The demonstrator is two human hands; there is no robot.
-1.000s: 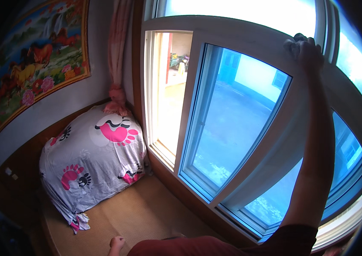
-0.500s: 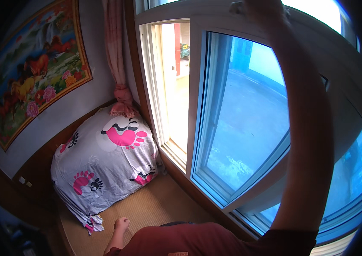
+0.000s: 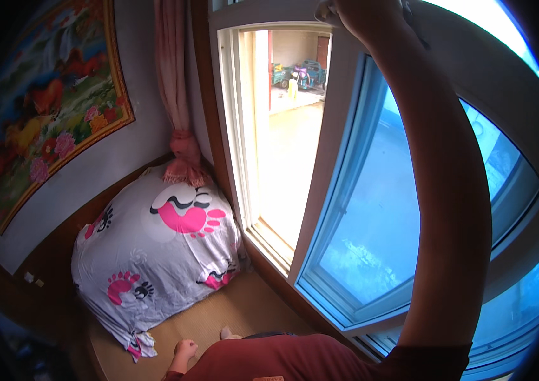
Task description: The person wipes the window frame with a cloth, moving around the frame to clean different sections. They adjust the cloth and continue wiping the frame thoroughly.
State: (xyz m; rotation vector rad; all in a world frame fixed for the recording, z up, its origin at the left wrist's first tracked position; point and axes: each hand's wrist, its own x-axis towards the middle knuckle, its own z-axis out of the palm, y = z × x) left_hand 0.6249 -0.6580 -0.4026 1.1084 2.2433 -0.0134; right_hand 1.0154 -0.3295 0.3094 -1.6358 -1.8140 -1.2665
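Observation:
My right arm reaches up across the window to the top of its white frame (image 3: 345,127). There my right hand (image 3: 374,19) is closed around a greyish cloth (image 3: 327,11), whose edges stick out on both sides; the fingers themselves are mostly hidden. The cloth lies against the upper part of the frame. Behind the forearm is a blue-tinted pane (image 3: 377,209). Low in the view, my left hand (image 3: 185,348) hangs beside my body with its fingers curled in, and nothing shows in it.
A bulky heap under a white sheet with pink footprints (image 3: 161,254) stands in the corner on a tan mat (image 3: 218,311). Above it hang a knotted pink curtain (image 3: 185,149) and a framed horse picture (image 3: 53,101). Through the window gap, vehicles (image 3: 307,73) show outside.
My right hand and the cloth have shifted left along the top of the frame. The window gap looks wider, with more of the outside showing. A foot has come into view beside my body.

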